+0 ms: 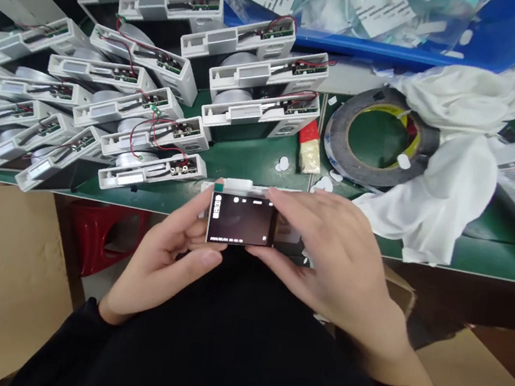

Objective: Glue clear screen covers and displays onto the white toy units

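Item: one small device with a lit screen (241, 223), upper face showing, at the tabletop's (243, 159) near edge. Handling, as I judge it: light, stiff, its glass slippery and fragile; best taken by the side rims. My left grip (155, 268): clamped on its left side. My right grip (340, 249): clamped on its right, fingers above, thumb below. Beyond: open white housings (261, 114), red wires showing; tape roll (337, 127); white cloth (462, 100); blue tray (402, 52).

A factory workbench (244, 153), it seems (rows of open camera housings (147, 120) crowd it).
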The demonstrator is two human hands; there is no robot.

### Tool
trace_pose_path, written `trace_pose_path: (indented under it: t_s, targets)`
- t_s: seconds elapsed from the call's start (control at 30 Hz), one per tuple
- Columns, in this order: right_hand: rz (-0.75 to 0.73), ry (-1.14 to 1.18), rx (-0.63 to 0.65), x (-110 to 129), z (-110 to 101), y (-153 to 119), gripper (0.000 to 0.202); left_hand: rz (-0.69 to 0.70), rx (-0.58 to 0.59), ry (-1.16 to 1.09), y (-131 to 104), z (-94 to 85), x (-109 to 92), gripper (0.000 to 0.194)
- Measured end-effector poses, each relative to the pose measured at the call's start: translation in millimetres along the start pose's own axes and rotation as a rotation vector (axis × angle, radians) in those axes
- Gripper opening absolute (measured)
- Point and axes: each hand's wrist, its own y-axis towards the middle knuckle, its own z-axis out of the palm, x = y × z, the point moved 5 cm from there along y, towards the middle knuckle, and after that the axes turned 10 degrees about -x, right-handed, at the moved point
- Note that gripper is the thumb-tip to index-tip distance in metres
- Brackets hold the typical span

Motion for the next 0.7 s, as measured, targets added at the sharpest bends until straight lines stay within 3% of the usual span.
trace_pose_path:
  t_s: [0.17, 0.23, 0.33, 0.43, 0.6, 0.7]
  targets:
    - [0.057, 0.022, 0.088, -11.7, 8.5, -3.6, 0.048, 0.259, -0.244, 0.332, -10.6, -28.8, -0.8, 0.050]
    - [0.083, 0.052, 0.117, -13.3, 11.1, -4.3, 0.048, 0.342, -0.276, 0.531, -10.3, -34.1, 1.5, 0.052]
    - [0.113, 0.079, 0.141, -13.3, 14.0, -3.7, 0.048, 0.365, -0.189, 0.798, -1.4, -31.1, 9.1, 0.080]
    - [0.137, 0.092, 0.164, -12.3, 16.3, -2.0, 0.049, 0.363, -0.079, 0.880, 10.2, -23.0, 14.5, 0.101]
    - [0.183, 0.123, 0.212, -17.5, 18.5, -3.0, 0.060, 0.437, -0.084, 0.880, 22.3, -16.0, 19.1, 0.092]
    - [0.182, 0.139, 0.228, -24.1, 18.5, -6.0, 0.061, 0.540, -0.123, 0.846, 22.9, -15.3, 20.3, 0.077]
